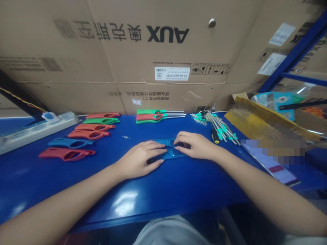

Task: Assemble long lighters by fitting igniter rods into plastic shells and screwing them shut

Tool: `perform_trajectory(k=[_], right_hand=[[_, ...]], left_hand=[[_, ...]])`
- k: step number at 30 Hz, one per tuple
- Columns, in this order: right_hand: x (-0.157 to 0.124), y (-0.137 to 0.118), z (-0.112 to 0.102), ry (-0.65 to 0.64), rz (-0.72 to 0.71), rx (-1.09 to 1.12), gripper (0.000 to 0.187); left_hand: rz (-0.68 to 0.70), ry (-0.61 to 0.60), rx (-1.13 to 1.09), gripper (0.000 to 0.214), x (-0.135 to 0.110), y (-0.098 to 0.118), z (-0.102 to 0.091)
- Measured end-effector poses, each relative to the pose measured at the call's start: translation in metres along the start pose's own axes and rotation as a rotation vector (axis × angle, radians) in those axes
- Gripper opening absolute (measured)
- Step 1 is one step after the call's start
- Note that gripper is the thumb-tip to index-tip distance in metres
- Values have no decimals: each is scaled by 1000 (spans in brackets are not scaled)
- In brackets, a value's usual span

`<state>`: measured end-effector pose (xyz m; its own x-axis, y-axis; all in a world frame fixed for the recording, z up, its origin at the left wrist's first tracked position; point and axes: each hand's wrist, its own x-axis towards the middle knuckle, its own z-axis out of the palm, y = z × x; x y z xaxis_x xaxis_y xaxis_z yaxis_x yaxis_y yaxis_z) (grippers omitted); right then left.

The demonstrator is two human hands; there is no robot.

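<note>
A blue plastic lighter shell (170,153) lies flat on the blue table (178,183) in front of me. My left hand (140,160) rests on its near left end with the fingers curled down over it. From the right, my right hand (195,145) presses its fingertips onto the shell's far end. Most of the shell is hidden under both hands.
Several red, green and blue shells (76,139) lie in a row at the left. Assembled lighters (159,115) lie at the back. A pile of metal tubes with green fittings (217,126) and a screwdriver (215,135) sit at the right. Cardboard boxes (143,51) wall the back.
</note>
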<state>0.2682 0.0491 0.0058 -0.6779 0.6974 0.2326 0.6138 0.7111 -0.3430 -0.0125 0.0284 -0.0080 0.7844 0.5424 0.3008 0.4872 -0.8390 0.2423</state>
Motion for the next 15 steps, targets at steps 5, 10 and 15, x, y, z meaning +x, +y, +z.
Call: perform_trajectory(k=[5,10,15], right_hand=[[-3,38,-27,369,514,-327,20],[-24,94,-57,204,1019,-485,28],[-31,113,-59,173,1083,-457,21]], left_hand=[[-10,4,35,36,-1,-1,-4],[-13,16,58,37,-1,-2,-4],[-8,26,77,35,0,-2,-4]])
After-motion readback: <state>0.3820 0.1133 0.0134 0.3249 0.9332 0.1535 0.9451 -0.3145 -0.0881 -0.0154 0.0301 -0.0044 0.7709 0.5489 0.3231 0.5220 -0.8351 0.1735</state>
